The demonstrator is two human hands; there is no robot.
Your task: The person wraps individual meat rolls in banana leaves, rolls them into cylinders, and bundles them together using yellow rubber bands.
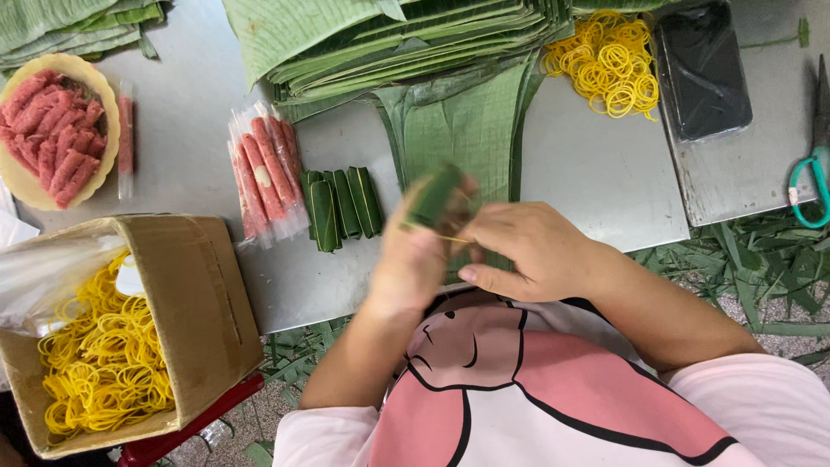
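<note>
Both the left hand (413,259) and the right hand (529,251) are clenching a leaf-wrapped roll (435,195) with a yellow rubber band (445,237) at table centre. Finished green rolls (341,206) are lying at nine o'clock, plastic-wrapped pink sausages (264,177) beyond, and a cardboard box (203,303) of bands is sitting at eight o'clock.

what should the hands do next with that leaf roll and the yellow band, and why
Probably loop the yellow rubber band around the leaf-wrapped roll once more. The left hand grips the roll, the right hand pulls the band taut beside it, and the finished rolls on the table lie already bound.
</note>
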